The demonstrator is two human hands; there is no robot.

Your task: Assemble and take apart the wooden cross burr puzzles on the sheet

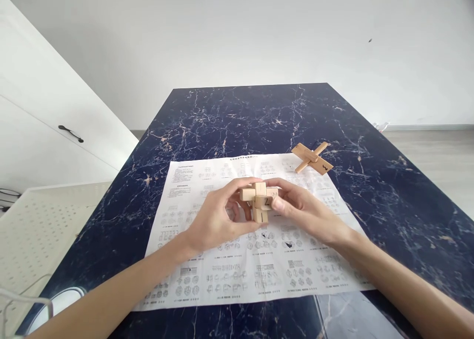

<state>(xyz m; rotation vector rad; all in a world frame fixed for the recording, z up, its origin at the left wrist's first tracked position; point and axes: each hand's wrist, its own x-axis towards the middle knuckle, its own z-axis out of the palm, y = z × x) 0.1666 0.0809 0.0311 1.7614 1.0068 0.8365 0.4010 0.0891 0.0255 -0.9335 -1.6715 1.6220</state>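
Note:
Between my two hands is a wooden burr puzzle [261, 202] made of interlocking pale blocks, with the numbers 1 and 2 written on the faces toward me. My left hand [218, 210] grips it from the left, fingertips at its top and thumb at its base. On the other side, my right hand [299, 206] pinches the block marked 2 with the thumb, its fingers behind. The puzzle is held just above a printed instruction sheet [177, 186] covered in small diagrams. Part of the puzzle's back is hidden by my fingers.
A flat wooden cross-shaped puzzle [312, 158] rests at the sheet's far right corner. Everything lies on a dark blue marble-patterned table [237, 117]. To the left stand a white cabinet [44, 92] and a perforated pale surface [55, 220]; a round white object [55, 307] shows at lower left.

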